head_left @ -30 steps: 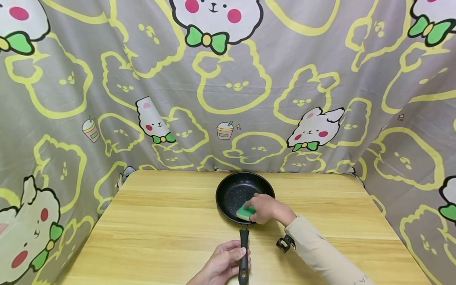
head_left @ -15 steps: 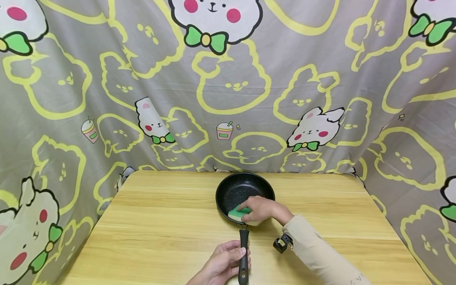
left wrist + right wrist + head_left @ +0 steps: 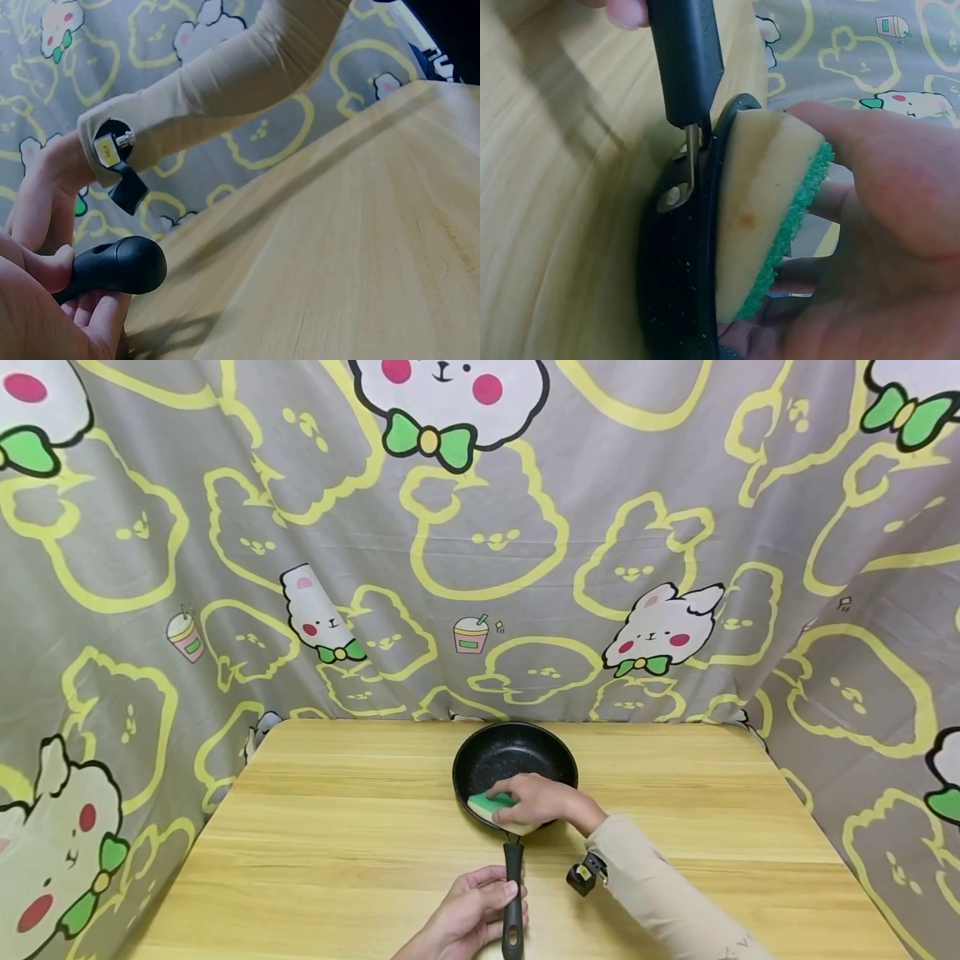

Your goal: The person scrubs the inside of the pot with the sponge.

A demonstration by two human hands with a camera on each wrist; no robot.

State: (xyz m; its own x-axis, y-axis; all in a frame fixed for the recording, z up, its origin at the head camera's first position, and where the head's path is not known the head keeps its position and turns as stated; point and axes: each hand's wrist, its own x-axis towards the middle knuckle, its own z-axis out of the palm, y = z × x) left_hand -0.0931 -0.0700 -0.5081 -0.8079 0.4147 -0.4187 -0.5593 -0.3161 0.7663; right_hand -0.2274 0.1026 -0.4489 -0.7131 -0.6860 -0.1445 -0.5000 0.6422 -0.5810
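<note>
A black speckled frying pan [image 3: 510, 752] sits toward the far edge of the wooden table, its handle [image 3: 513, 893] pointing at the person. My left hand [image 3: 476, 910] grips that handle, thumb on top and fingers wrapped beneath; the left wrist view shows the handle's rounded end [image 3: 139, 265] poking out of the grip. A sponge [image 3: 761, 217], pale yellow with a green scouring side, is in my right hand [image 3: 536, 800]. The sponge's yellow side faces down at the pan's near rim, left of the handle joint, and the green side faces the palm.
The wooden table [image 3: 337, 827] ends at a grey curtain [image 3: 480, 568] with yellow outlines and cartoon animals, which also hangs along both sides. A small black camera mount [image 3: 583, 875] sits on the right sleeve's cuff, beside the pan.
My right hand has slid the sponge leftward along the near inside of the pan. The left hand keeps its grip on the handle, and the pan stays nearly still.
</note>
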